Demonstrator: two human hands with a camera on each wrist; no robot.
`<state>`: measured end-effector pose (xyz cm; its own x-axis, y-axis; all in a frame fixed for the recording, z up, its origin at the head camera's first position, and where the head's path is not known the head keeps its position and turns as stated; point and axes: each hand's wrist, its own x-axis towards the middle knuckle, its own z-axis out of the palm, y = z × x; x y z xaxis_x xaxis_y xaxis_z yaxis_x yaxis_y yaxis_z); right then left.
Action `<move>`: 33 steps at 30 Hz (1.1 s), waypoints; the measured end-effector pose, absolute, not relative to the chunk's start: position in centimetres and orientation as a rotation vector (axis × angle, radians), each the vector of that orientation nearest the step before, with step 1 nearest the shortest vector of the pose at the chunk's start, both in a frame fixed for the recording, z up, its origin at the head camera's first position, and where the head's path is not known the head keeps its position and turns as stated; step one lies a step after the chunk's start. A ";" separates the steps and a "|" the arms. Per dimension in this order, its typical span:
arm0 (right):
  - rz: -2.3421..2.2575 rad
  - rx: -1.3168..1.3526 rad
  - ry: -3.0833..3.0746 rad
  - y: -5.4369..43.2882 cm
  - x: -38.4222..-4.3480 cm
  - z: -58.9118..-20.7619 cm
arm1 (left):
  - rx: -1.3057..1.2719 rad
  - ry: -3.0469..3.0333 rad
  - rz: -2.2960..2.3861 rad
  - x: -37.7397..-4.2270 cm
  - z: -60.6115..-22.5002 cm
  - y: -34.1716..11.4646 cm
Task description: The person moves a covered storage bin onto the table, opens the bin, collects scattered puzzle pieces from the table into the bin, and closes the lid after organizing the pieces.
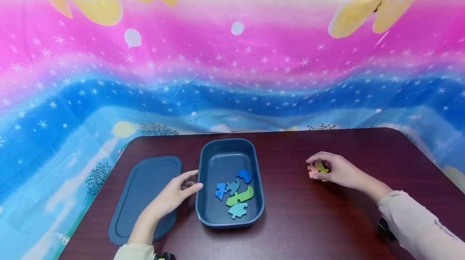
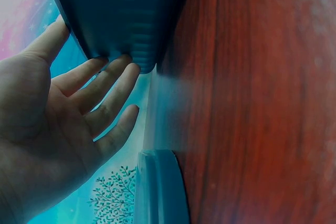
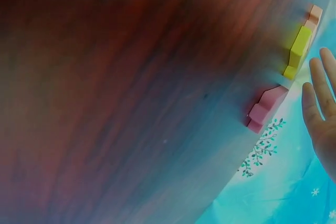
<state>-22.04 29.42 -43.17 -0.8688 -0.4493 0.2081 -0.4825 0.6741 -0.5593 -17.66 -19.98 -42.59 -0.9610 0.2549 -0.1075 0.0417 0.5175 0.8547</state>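
Note:
My left hand (image 1: 172,195) is at the left side of a dark blue plastic box (image 1: 214,151), thumb near the rim. In the left wrist view its fingers are spread and fairly straight, with tips against the box's outer wall (image 2: 121,19). On the right of the table, my right hand (image 1: 339,169) arches over a pink puzzle piece (image 1: 311,171) and a yellow puzzle piece (image 1: 321,167). The right wrist view has its extended fingers (image 3: 310,103) apart from the pink, yellow and peach pieces (image 3: 315,15), which sit on the tabletop.
Inside the box lie several puzzle pieces, among them a light green one (image 1: 240,196), a teal one (image 1: 238,210) and a blue one (image 1: 245,175). A matching flat lid (image 1: 145,187) lies left of the box. Behind the brown table (image 1: 287,211) hangs a printed cloth (image 1: 232,70).

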 end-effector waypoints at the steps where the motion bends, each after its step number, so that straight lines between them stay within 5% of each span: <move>1: 0.970 0.790 -2.830 29.4 -22.1 -43.2 | 0.259 2.540 1.418 -17.6 -42.6 -20.0; 33: 0.904 0.822 -2.990 29.0 -22.9 -43.3 | 0.235 2.552 1.421 -17.9 -43.0 -19.9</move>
